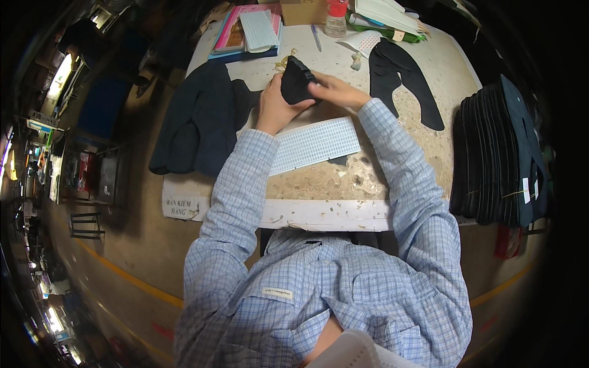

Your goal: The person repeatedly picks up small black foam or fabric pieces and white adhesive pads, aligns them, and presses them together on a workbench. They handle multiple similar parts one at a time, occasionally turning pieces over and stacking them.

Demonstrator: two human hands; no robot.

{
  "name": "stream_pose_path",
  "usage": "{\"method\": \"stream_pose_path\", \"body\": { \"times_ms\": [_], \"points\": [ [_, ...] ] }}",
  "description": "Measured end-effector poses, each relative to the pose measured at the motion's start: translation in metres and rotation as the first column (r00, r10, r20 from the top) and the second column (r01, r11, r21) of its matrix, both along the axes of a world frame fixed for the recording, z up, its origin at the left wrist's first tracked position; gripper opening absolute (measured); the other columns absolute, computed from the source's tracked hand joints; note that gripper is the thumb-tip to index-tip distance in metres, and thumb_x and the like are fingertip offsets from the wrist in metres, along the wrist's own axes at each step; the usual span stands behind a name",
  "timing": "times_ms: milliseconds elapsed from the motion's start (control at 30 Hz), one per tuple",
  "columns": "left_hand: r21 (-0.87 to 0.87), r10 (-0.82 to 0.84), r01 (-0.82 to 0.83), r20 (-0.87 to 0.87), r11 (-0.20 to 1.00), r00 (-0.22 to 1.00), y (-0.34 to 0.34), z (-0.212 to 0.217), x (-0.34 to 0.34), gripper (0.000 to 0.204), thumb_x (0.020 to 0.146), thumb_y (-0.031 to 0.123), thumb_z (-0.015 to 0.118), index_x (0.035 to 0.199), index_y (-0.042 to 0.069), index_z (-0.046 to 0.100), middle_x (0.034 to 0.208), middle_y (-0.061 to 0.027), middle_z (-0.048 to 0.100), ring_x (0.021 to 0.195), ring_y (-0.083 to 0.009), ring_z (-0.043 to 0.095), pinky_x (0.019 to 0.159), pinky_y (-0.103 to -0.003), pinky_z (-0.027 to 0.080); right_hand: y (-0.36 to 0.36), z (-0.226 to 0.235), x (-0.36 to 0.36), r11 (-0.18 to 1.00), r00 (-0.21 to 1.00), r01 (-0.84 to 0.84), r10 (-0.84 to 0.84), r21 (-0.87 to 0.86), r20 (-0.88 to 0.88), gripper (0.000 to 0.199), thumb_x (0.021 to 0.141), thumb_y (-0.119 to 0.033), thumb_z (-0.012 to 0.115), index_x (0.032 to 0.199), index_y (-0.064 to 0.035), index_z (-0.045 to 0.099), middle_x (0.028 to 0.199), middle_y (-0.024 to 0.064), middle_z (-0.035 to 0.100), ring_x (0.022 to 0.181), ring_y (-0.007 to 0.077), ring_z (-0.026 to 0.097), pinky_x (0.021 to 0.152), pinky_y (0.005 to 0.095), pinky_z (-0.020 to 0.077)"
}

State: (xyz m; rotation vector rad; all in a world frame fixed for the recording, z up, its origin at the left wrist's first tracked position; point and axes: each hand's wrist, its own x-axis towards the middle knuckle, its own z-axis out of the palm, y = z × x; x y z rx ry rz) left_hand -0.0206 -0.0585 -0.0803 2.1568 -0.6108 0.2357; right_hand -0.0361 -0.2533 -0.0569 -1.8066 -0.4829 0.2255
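My left hand (278,109) is wrapped round the lower part of a small bundle of black fabric pieces (297,83), held above the far middle of the table. Ridged layers show along the bundle's upper right edge. There the fingers of my right hand (337,92) are closed on the side of the bundle; the fingertips are slightly blurred and partly hidden. Below both hands lies a pale blue printed grid sheet (319,145), tilted on the tabletop. A small dark scrap (337,161) peeks out from under its lower edge.
Dark curved fabric pieces (193,122) lie at the left, and a black arched piece (399,70) at the right. A tall stack of dark pieces (497,153) stands at the right edge. Notebooks (236,27), a pen (316,38) and a bottle (336,21) sit at the back.
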Motion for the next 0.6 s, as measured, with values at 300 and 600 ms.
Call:
{"method": "stream_pose_path", "body": {
  "times_ms": [300,600],
  "points": [
    [0.030,0.044,-0.045,0.037,0.999,0.998,-0.003,0.002,-0.001,0.083,0.061,0.034,0.090,0.122,0.000,0.044,0.109,-0.0235,0.063,0.102,-0.0347,0.064,0.090,-0.038,0.050,-0.038,-0.021,0.093,0.925,0.914,0.367,-0.341,-0.093,0.218,0.039,0.088,-0.031,0.063,0.122,-0.0115,0.064,0.105,0.0112,0.070,0.100,0.0223,0.066,0.089,0.0326,0.0495],
    [0.117,0.004,-0.001,-0.025,0.993,1.000,0.007,0.012,0.001,0.081,0.062,0.040,0.086,0.121,-0.005,0.053,0.112,-0.0245,0.062,0.103,-0.0360,0.063,0.092,-0.040,0.049,0.011,-0.055,0.153,0.632,0.789,0.599,-0.365,-0.491,0.494,0.028,0.081,-0.033,0.068,0.105,-0.0172,0.069,0.098,0.0116,0.064,0.097,0.0283,0.064,0.086,0.0404,0.0517]
  ]
}}
